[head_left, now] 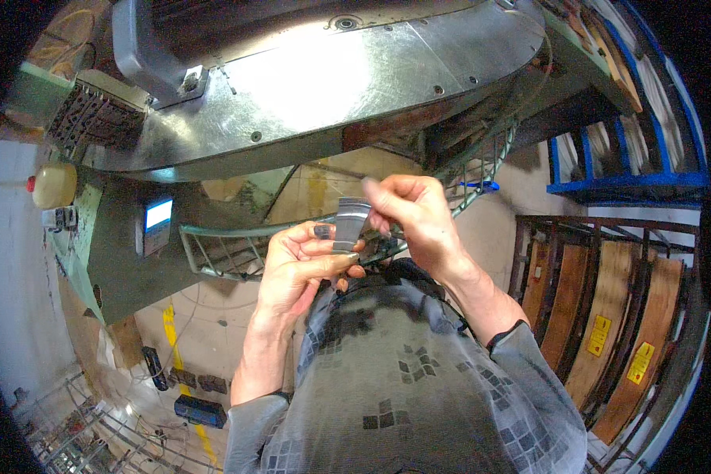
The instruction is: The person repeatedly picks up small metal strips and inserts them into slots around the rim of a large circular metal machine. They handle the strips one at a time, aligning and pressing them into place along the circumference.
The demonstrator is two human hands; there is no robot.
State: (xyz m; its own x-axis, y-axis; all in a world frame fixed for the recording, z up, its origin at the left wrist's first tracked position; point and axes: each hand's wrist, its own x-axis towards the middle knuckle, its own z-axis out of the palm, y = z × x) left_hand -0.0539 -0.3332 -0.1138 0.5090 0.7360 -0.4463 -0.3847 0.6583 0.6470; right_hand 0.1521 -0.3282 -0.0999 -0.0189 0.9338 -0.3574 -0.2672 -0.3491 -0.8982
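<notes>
In front of my body, my left hand (288,276) is closed round a grey curved strip (353,213), the fingers behind it and the thumb along its lower end. The strip looks flat and smooth, with paler lines across it; I cannot tell its material. My right hand (422,217) is at the strip's upper right edge, thumb and fingers drawn together in a pinch. Its fingertips are smeared by motion, so whatever they hold, or whether they touch the strip, is not clear.
Ahead lies a big machine with a shiny metal table (308,87), edged by a green wire rail (221,249). A small lit screen (158,221) stands at left. On the right are a rack of wooden boards (608,316) and a blue rack (624,186). A dark pedal box (200,411) sits on the floor.
</notes>
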